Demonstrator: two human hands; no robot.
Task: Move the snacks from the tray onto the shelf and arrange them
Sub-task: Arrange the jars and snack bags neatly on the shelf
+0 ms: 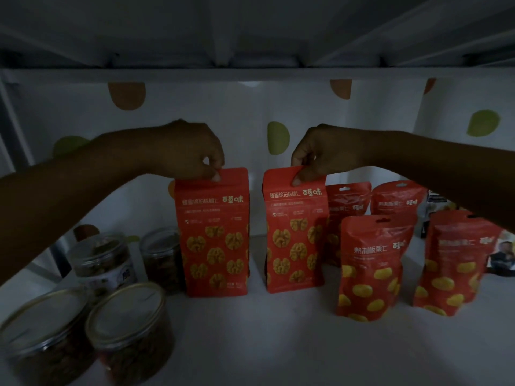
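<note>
Two tall red walnut snack bags stand upright on the white shelf [278, 344]. My left hand [192, 151] pinches the top edge of the left walnut bag [213, 238]. My right hand [320, 151] pinches the top edge of the right walnut bag [295, 235]. A gap separates the two bags. Both bags rest with their bases on the shelf floor. The tray is not in view.
Several red chestnut pouches [370, 268] stand to the right, in front and behind. Clear round jars with metal lids [128, 327] crowd the left front, others [100, 257] behind them. A dotted white back wall [250, 112] and a low shelf ceiling [250, 32] close the space.
</note>
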